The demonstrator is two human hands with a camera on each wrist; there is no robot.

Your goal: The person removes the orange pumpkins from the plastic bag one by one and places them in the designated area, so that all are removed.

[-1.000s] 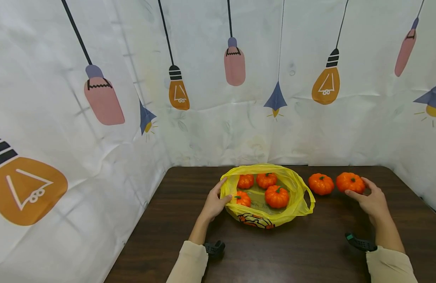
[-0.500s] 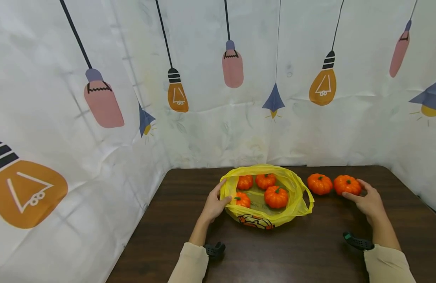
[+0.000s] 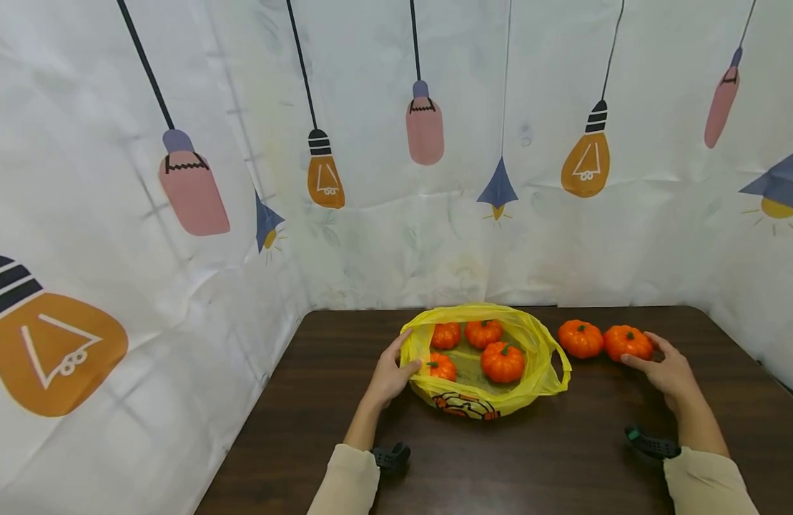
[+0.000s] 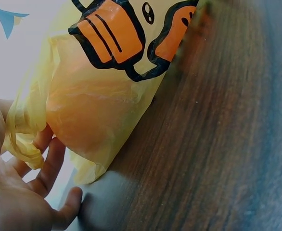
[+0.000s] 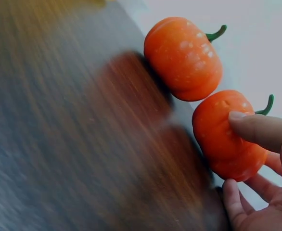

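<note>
A yellow plastic bag (image 3: 543,380) lies with its mouth open, several small orange pumpkins (image 3: 502,363) inside. My left hand (image 3: 388,372) holds the bag's left rim; in the left wrist view the hand (image 4: 25,192) has its fingers behind the yellow film (image 4: 97,115). Right of the bag, two more pumpkins stand side by side on the table. My right hand (image 3: 671,370) grips the outer pumpkin (image 3: 628,342), thumb on its near side, as the right wrist view shows on that pumpkin (image 5: 227,139). The other pumpkin (image 5: 182,57) is untouched.
The dark wooden table (image 3: 518,465) reaches back to a white curtain (image 3: 370,250) printed with lamps, which also runs along the left and right sides. A black band (image 3: 391,455) is on the left wrist, another (image 3: 653,444) on the right.
The right hand and its pumpkin have shifted left, and that pumpkin now sits against its neighbour. The left hand stays at the bag's rim. The head view has tilted slightly.
</note>
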